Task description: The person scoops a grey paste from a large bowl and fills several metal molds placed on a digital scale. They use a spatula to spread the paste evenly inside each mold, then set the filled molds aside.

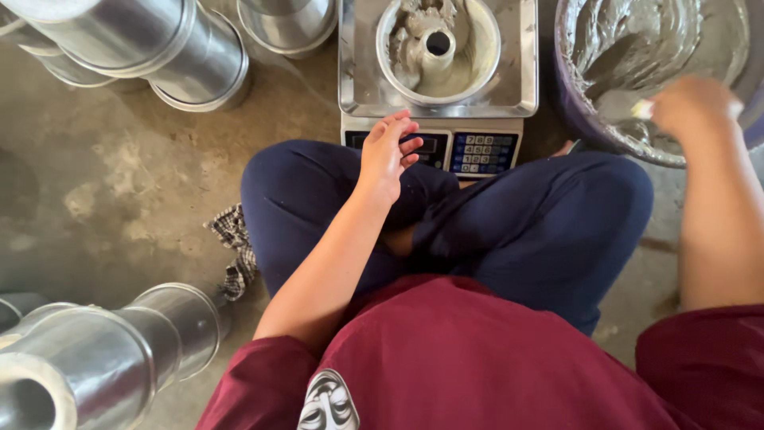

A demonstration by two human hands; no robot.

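Observation:
I sit cross-legged on the floor facing a digital scale [436, 147]. On its steel pan stands a round ring mould [438, 49] partly filled with pale grey batter. My left hand [387, 151] hovers just in front of the scale's display, fingers loosely apart, holding nothing. My right hand [691, 103] reaches into a large basin [573, 95] of the same grey batter at the upper right and grips a small pale tool, mostly hidden and blurred.
Stacks of shiny metal moulds lie at the upper left [159, 44] and lower left [111, 342]. Another metal mould [286, 24] stands behind the scale. A checked cloth [235, 247] lies on the concrete floor by my left knee.

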